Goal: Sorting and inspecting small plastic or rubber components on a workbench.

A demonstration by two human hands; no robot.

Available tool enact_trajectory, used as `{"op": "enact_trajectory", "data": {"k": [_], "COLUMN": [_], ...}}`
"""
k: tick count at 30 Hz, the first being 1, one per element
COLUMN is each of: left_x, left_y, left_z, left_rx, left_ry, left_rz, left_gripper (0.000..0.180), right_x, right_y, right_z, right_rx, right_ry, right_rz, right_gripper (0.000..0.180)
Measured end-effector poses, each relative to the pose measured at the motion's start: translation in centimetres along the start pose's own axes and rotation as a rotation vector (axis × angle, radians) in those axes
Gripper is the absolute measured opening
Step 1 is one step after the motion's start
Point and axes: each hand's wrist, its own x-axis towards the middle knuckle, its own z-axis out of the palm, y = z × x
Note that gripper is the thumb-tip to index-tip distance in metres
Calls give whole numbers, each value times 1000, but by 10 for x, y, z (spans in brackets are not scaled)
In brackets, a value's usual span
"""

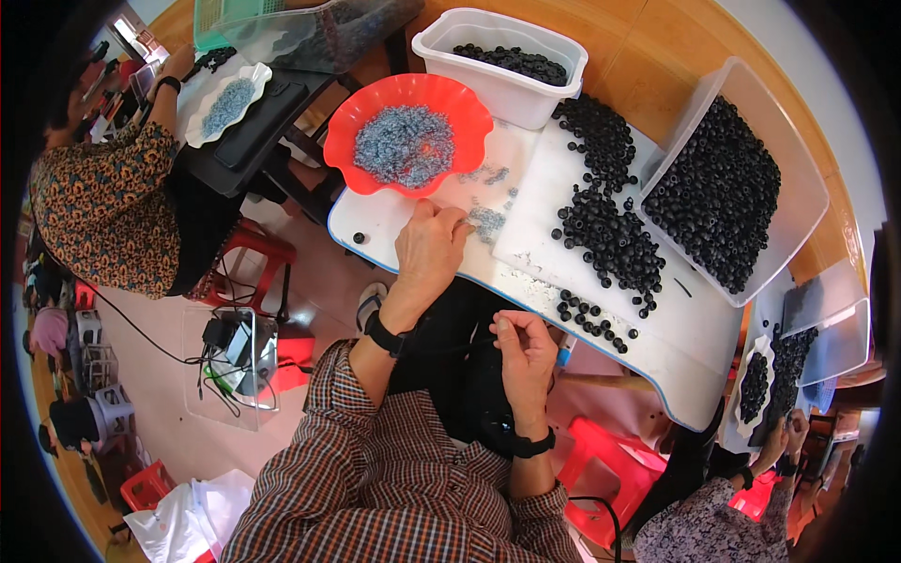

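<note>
My left hand (432, 246) rests at the table's near edge. Its fingers are drawn together beside a small heap of clear bluish pieces (486, 223), and whatever they pinch is too small to name. My right hand (526, 355) is off the table, just in front of its edge, thumb and forefinger pressed together on something I cannot make out. Beyond my left hand stands a red wavy-rimmed bowl (469, 103) filled with more small bluish pieces (404, 145). Black ring-like parts (615, 235) lie heaped on a white sheet, with a few (593, 319) nearer my right hand.
A white tub (549, 110) and a large clear bin (793, 202), both holding black parts, line the back and right of the table (690, 361). One black part (358, 237) sits at the left corner. People work at tables on both sides. A red stool (601, 469) is below right.
</note>
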Motion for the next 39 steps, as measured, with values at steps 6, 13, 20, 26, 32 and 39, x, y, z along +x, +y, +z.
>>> {"op": "enact_trajectory", "data": {"k": [6, 13, 20, 26, 32, 39], "left_x": [-3, -6, -25, -43, -50, -57], "left_y": [-6, -10, 18, 39, 49, 64], "left_z": [0, -2, -32, -28, -24, -12], "left_rx": [-75, -122, -1159, -1254, -1087, -968], "left_ry": [-41, 51, -531, -627, -728, -707], "left_rz": [-69, 63, -490, -537, -459, -398], "left_gripper": [12, 13, 28, 26, 25, 26], "right_x": [1, 0, 4, 7, 6, 7], "right_y": [6, 4, -7, -17, -17, -11], "right_z": [-1, -1, -1, -3, -7, -17], "right_rx": [-2, -4, 63, 72, 104, 53], "right_ry": [0, 5, 41, 87, 87, 167], "right_rz": [1, -8, -67, -174, -225, -269], "right_gripper": [9, 9, 13, 17, 18, 12]}}
